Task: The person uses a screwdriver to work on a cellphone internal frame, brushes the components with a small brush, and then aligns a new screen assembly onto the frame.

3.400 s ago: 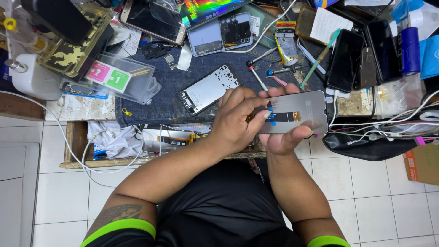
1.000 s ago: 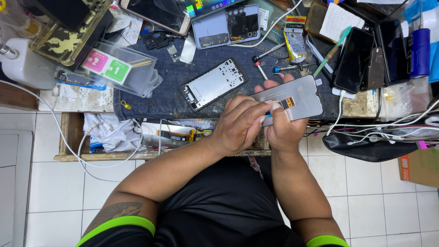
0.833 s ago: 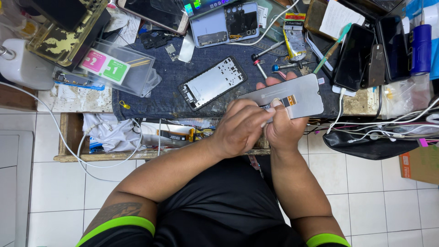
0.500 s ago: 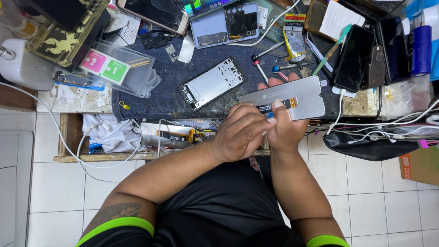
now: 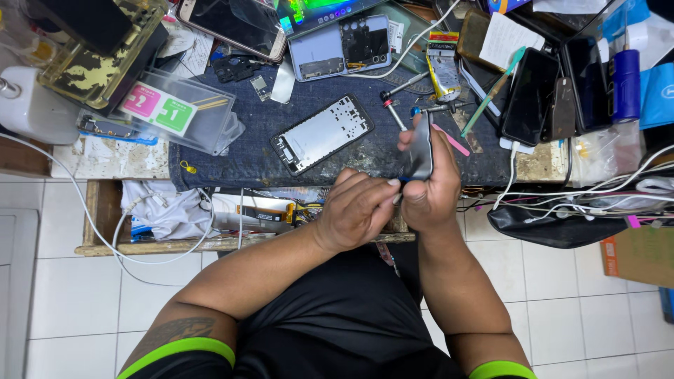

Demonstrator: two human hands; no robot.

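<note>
The grey phone screen panel (image 5: 422, 149) stands on edge above the near rim of the counter (image 5: 98, 210), its thin side toward the camera and its long axis running away from the person toward the back of the counter. The right hand (image 5: 430, 184) is clasped around the panel's lower part, thumb and fingers up along its sides. The left hand (image 5: 357, 209) is curled just beside it, its fingertips (image 5: 393, 191) pinched at the panel's lower edge and touching the right hand. Beyond the hands, a dark blue denim cloth (image 5: 246, 137) covers the counter's middle, and a bare phone frame (image 5: 322, 133) lies on it at a slant, well apart from the panel. Small screwdrivers (image 5: 394, 112) lie near the panel's far end. Farther out, the counter is crowded: a clear plastic box with pink and green stickers (image 5: 175, 116) to the left, a white bottle (image 5: 29, 105) at the far left, dark phones (image 5: 531, 95) to the right, and cables (image 5: 562, 200) trailing over the right edge. The floor (image 5: 576, 302) below is white tile.
</note>
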